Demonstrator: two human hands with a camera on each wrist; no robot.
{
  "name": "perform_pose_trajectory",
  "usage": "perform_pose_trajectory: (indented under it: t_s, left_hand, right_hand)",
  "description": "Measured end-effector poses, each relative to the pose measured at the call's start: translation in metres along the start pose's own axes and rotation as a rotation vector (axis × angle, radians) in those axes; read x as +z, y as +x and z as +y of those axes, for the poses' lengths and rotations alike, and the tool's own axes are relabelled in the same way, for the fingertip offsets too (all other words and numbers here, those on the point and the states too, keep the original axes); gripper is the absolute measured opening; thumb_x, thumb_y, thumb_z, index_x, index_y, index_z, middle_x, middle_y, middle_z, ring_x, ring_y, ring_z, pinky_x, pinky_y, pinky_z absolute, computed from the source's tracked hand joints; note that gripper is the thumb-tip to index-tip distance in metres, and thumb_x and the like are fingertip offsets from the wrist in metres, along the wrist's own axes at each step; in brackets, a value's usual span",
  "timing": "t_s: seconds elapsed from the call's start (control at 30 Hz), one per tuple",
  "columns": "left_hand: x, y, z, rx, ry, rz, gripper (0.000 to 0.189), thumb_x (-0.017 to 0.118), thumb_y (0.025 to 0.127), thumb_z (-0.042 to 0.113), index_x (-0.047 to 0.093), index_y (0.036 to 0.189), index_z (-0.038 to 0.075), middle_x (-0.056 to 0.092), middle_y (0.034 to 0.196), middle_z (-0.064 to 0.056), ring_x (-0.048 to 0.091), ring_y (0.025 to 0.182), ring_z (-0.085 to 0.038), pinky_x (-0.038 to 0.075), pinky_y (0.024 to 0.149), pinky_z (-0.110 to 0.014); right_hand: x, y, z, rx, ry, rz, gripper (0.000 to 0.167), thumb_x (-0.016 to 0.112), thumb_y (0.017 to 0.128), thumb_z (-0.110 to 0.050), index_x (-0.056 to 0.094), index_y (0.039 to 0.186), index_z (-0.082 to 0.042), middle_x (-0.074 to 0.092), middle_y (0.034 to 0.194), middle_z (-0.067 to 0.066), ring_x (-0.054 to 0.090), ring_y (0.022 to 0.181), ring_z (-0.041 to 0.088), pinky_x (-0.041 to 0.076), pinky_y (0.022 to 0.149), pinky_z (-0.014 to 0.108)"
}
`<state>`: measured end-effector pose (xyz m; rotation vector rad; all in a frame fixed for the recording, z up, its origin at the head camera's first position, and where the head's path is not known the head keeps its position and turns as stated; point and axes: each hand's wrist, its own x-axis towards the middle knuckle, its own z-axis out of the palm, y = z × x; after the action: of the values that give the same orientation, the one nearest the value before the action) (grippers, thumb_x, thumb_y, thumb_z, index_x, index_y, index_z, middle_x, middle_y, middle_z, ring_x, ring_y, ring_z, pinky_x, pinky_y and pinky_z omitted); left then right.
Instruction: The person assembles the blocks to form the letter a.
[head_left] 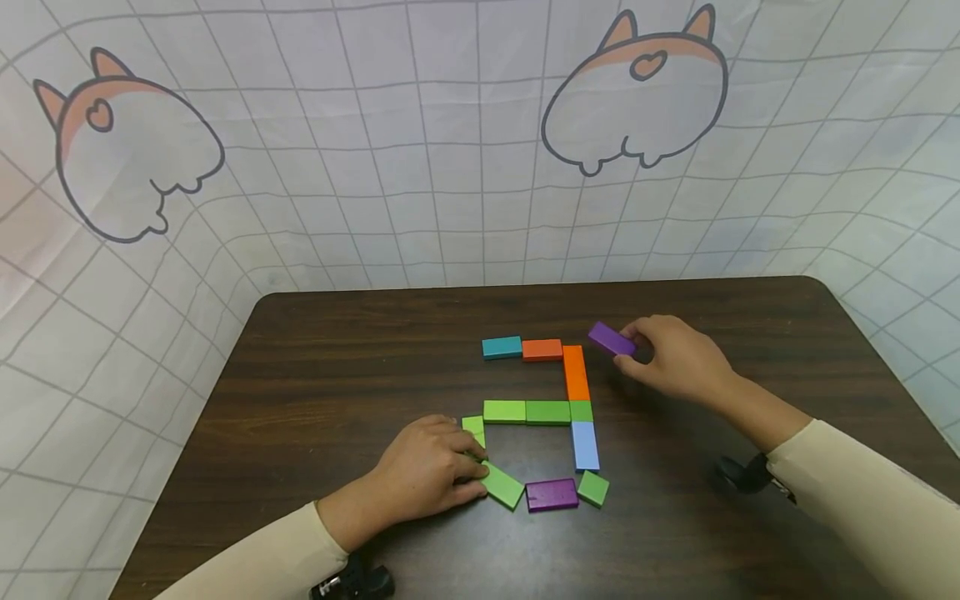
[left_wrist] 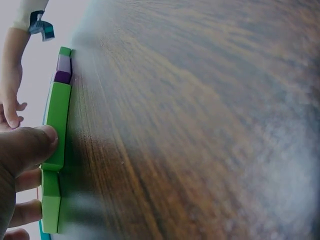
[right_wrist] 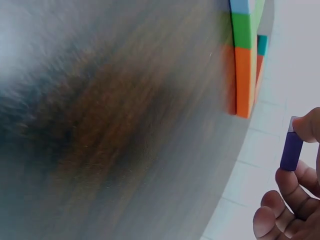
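My right hand (head_left: 678,358) pinches a purple block (head_left: 611,339) between thumb and fingers, beyond the top right corner of a figure laid from coloured blocks. In the right wrist view the purple block (right_wrist: 291,152) stands out from the thumb and fingertips. My left hand (head_left: 427,467) rests at the figure's lower left, its fingertips touching a slanted green block (head_left: 502,486) and a second green block (head_left: 474,429) above it. In the left wrist view the thumb (left_wrist: 35,142) lies against the longer green block (left_wrist: 57,117), other fingertips beside the lower one.
The figure also has a teal block (head_left: 501,348), two orange blocks, more green blocks, a light blue block (head_left: 585,446) and a flat purple block (head_left: 552,495). All lie on a dark wooden table (head_left: 315,375). A white grid-patterned curtain (head_left: 420,167) hangs behind.
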<state>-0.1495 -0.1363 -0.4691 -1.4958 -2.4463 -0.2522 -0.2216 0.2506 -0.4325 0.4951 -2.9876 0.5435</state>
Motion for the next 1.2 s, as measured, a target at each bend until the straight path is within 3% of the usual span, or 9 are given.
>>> perform_pose_trajectory:
  t_s: [0.27, 0.57, 1.2]
  left_hand:
    - [0.000, 0.000, -0.001, 0.011, 0.003, 0.013, 0.016, 0.082, 0.087, 0.042, 0.084, 0.093, 0.028, 0.072, 0.101, 0.012, 0.069, 0.093, -0.008, 0.052, 0.096, -0.039]
    - [0.000, -0.001, -0.001, 0.008, 0.005, 0.008, 0.016, 0.082, 0.087, 0.042, 0.084, 0.094, 0.028, 0.072, 0.102, 0.012, 0.068, 0.094, -0.007, 0.051, 0.097, -0.039]
    - [0.000, -0.002, -0.001, 0.004, 0.005, -0.003, 0.017, 0.081, 0.088, 0.044, 0.084, 0.095, 0.029, 0.072, 0.103, 0.013, 0.068, 0.095, -0.007, 0.051, 0.099, -0.038]
  right_hand:
    - [-0.008, -0.023, -0.006, -0.050, -0.030, 0.029, 0.042, 0.078, 0.090, -0.038, 0.072, 0.115, -0.004, 0.070, 0.102, 0.009, 0.060, 0.087, 0.023, 0.053, 0.067, 0.042]
    - [-0.011, -0.047, -0.017, -0.097, -0.048, -0.011, 0.035, 0.083, 0.084, -0.035, 0.074, 0.105, -0.008, 0.065, 0.094, 0.001, 0.055, 0.085, 0.018, 0.049, 0.061, 0.032]
    - [0.003, -0.090, -0.023, -0.167, -0.052, 0.023, 0.034, 0.086, 0.081, -0.034, 0.072, 0.105, -0.015, 0.063, 0.096, -0.007, 0.054, 0.085, 0.009, 0.052, 0.064, 0.029]
